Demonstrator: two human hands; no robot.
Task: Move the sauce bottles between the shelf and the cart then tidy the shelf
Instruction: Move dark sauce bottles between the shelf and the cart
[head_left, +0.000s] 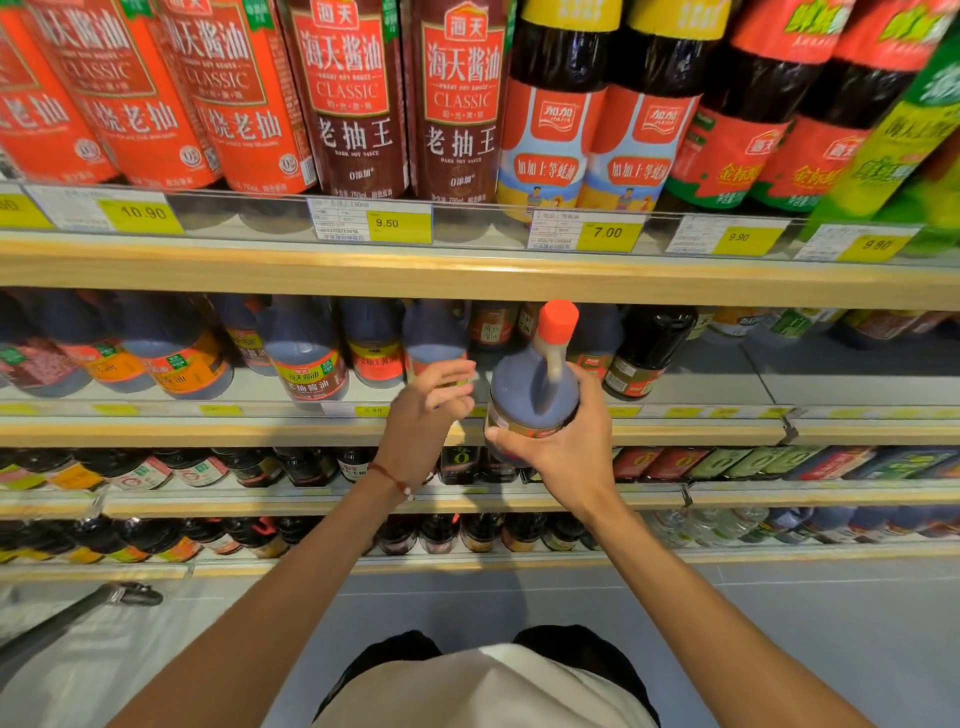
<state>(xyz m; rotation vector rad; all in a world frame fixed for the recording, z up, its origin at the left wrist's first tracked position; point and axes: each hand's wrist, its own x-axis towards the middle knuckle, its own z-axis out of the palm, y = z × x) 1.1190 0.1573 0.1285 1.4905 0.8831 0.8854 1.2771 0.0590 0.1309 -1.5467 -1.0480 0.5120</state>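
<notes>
My right hand (571, 441) grips a dark sauce bottle (532, 384) with a red cap and a handle, held upright just in front of the second shelf (208, 431). My left hand (428, 410) is beside it to the left, fingers spread and relaxed, reaching toward a similar dark bottle (434, 338) standing on that shelf; whether it touches it I cannot tell. More dark sauce bottles (306, 353) stand in a row along the same shelf.
The top shelf (467, 275) carries tall soy sauce bottles (353, 98) with yellow price tags. Lower shelves hold smaller dark bottles (306, 467). A dark cart handle (78, 613) shows at the lower left over the grey floor (779, 623).
</notes>
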